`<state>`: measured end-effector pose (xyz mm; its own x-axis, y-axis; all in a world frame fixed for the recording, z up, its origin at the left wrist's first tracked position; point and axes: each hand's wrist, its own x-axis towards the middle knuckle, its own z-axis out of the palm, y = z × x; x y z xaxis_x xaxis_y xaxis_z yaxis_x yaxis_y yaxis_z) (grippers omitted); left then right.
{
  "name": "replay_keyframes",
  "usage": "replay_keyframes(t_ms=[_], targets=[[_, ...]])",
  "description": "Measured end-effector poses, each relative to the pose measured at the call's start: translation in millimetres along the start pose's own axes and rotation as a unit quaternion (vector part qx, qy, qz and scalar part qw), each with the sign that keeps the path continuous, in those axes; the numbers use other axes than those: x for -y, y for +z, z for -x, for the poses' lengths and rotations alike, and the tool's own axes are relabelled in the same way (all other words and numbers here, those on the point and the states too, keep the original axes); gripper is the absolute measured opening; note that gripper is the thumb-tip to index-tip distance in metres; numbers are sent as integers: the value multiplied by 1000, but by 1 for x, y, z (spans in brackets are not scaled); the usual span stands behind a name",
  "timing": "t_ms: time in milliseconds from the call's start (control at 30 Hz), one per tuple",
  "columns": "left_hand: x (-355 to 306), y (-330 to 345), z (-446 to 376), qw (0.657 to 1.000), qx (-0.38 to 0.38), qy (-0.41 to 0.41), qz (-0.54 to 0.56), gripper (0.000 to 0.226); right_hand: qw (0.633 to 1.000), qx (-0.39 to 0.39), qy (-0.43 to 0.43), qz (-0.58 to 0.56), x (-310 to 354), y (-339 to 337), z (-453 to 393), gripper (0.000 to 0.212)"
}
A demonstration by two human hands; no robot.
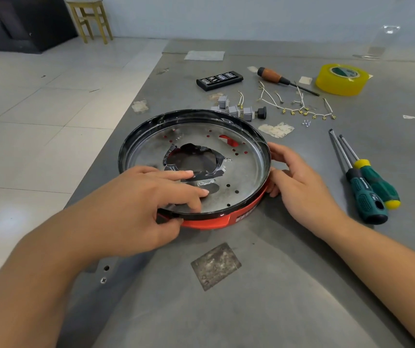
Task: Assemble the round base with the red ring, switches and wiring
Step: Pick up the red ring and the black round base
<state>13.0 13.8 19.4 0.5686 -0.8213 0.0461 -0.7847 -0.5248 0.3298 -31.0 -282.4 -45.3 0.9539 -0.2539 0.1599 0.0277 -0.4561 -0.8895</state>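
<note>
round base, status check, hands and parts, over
Left hand grips the round base near rim, fingers inside; right hand holds its right edge. Red ring under it. Switches and wiring loose behind. Nothing blocking.

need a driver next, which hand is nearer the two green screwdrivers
Right. The right hand grips the round base's right rim, just left of the green screwdrivers; the left hand holds the near-left rim, farther away.
</note>
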Motion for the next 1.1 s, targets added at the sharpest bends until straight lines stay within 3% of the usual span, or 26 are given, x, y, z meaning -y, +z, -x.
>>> replay_keyframes(t_ms=[67, 200, 267, 633, 800, 1100], targets=[[-5, -1, 1, 1000, 2, -10, -17, 28, 1000, -2, 8, -5, 0, 0, 0, 56], [-21, 4, -2, 998, -44, 8, -53, 20, 1000, -1, 19, -10, -3, 0, -1, 46], [-27, 9, -6, 996, -60, 20, -64, 29, 1000, -3, 24, -18, -5, 1, -3, 44], [-28, 34, -17, 984, -133, 85, -79, 29, 986, -11, 74, -150, 0, -1, -9, 45], [-27, 35, -19, 986, -125, 80, -80, 33, 997, 3, 30, -75, 4, -1, -2, 49], [-26, 33, -22, 986, -93, 84, -107, 41, 999, -16, 31, -39, 4, 5, 1, 20]])
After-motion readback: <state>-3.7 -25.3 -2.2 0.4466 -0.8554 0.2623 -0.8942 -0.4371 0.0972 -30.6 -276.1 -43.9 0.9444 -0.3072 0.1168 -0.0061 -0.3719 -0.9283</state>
